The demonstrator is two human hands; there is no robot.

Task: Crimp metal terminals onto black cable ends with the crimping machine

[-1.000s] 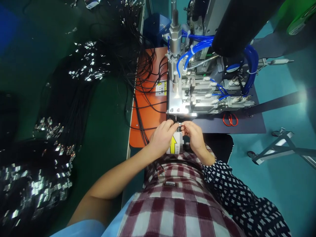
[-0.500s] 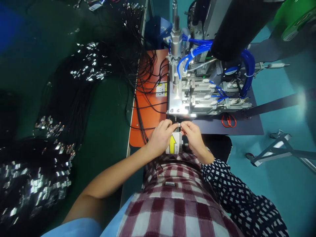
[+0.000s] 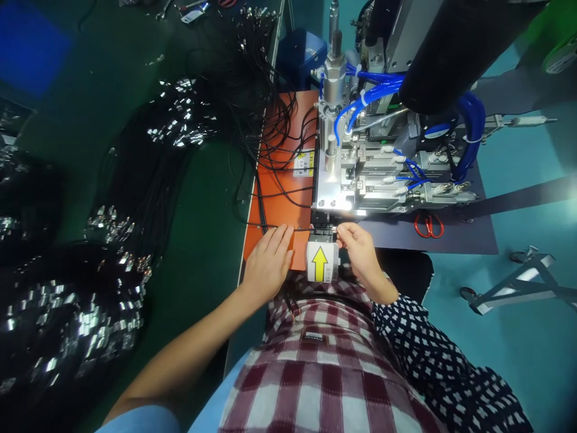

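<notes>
A thin black cable (image 3: 303, 228) runs across the orange board (image 3: 299, 255) to a dark fixture (image 3: 321, 233) at the front of the machine. My right hand (image 3: 360, 251) pinches the small metal connector (image 3: 334, 229) on that cable's end, at the fixture's right side. Flat on the board lies my left hand (image 3: 267, 262), fingers stretched out, its fingertips against the cable. Just below the fixture is a white label with a yellow arrow (image 3: 320, 263).
The metal machine (image 3: 331, 180) with blue air tubes (image 3: 376, 93) stands right ahead. Red-handled scissors (image 3: 429, 226) rest on the dark mat. Bundles of black cables with shiny connectors (image 3: 67, 328) cover the green table at left. A blue bin (image 3: 301, 57) stands behind.
My left hand has moved left, away from the connector, and its fingers have straightened onto the board. My right hand stays at the connector. The whole view has shifted slightly.
</notes>
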